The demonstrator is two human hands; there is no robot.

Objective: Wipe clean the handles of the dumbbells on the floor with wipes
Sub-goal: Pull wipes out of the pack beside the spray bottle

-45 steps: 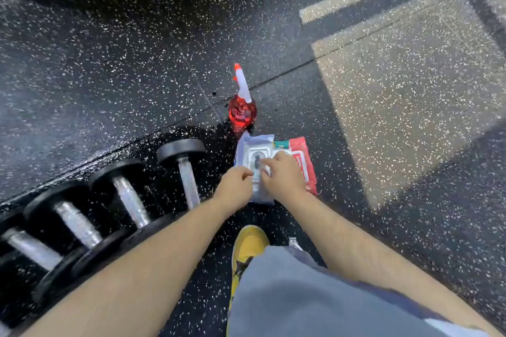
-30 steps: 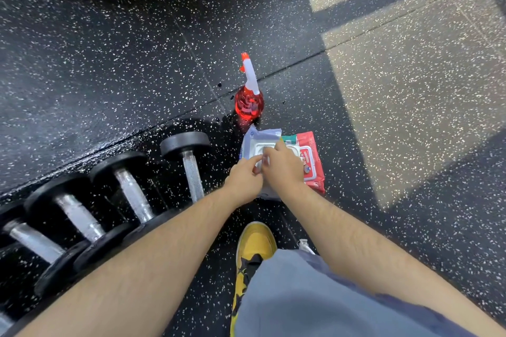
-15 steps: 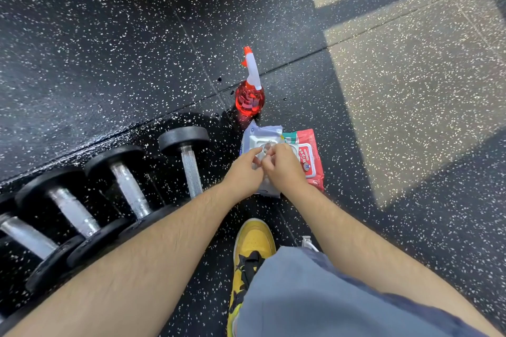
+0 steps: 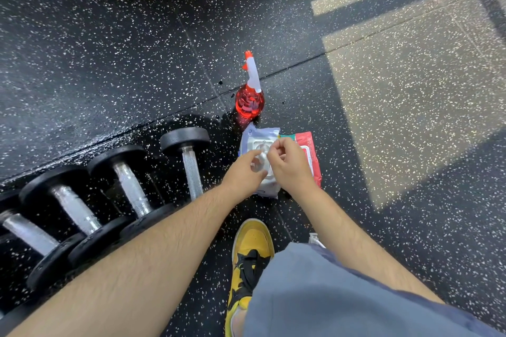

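I have both hands together at mid-frame over the white pack (image 4: 253, 142), which lies on the floor (image 4: 109, 63) against a red pack (image 4: 310, 152). The right hand (image 4: 290, 168) pinches a wipe (image 4: 261, 159) standing up from the white pack's lid, and the left hand (image 4: 242, 172) pinches it lower down. Four dumbbells (image 4: 189, 164) lie side by side at lower left, the nearest just left of the left hand. A spray bottle (image 4: 249, 101) stands above the packs. A yellow shoe (image 4: 252, 243) shows at bottom centre.
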